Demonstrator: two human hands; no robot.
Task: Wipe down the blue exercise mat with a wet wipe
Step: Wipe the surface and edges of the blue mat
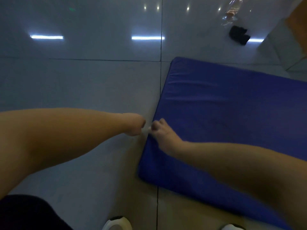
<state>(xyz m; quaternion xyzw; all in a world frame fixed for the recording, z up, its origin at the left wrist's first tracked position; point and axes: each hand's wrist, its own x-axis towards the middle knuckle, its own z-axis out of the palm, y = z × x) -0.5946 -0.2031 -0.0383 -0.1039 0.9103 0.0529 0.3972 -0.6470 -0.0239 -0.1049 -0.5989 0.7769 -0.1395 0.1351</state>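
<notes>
The blue exercise mat (pixel 224 113) lies flat on the tiled floor, filling the right half of the view. My two hands meet at its left edge. A small white wet wipe (pixel 148 129) shows as a blurred strip between them. My left hand (pixel 135 124) is curled into a fist and grips one end of the wipe, just off the mat. My right hand (pixel 160 131) rests over the mat's edge with its fingers curled and pinches the other end. Most of the wipe is hidden by my fingers.
Glossy grey floor tiles (pixel 83 72) reflect ceiling lights. A black object (pixel 239 35) and a clear plastic wrapper (pixel 231 12) lie on the floor beyond the mat. White shoes (pixel 117 223) show at the bottom edge. A pale wall or furniture edge (pixel 282 44) stands at the far right.
</notes>
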